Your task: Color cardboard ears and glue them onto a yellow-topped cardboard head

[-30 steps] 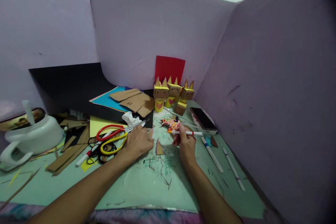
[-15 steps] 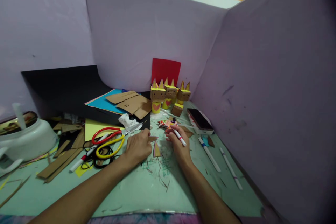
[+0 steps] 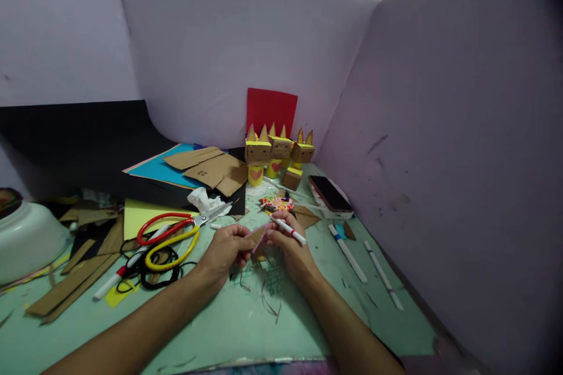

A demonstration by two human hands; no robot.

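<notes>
My left hand (image 3: 226,252) pinches a small pointed cardboard piece (image 3: 257,237) with pinkish edges, held just over the table. A white marker (image 3: 289,229) with a red band is gripped in my right hand (image 3: 290,246), whose fingertips meet the cardboard piece from the right. Below, a second cardboard piece (image 3: 261,256) lies on the table, mostly covered by my hands. Just beyond my right hand is a bright patterned scrap (image 3: 278,204). Scissors (image 3: 197,221) with a red and a yellow handle lie left of my left hand, on a tangle of black cord (image 3: 160,275).
Cardboard-headed figures (image 3: 258,153) with pointed ears stand at the back before a red sheet (image 3: 271,111). A phone (image 3: 331,193) and two markers (image 3: 347,253) lie right. Cardboard strips (image 3: 74,287), a white pot (image 3: 33,240) and crumpled tissue (image 3: 204,199) are left. Lilac panels (image 3: 246,41) surround the table.
My hands have come together over the table, and the cardboard piece is now raised between them. My right hand keeps the marker. The view has shifted slightly to the right.
</notes>
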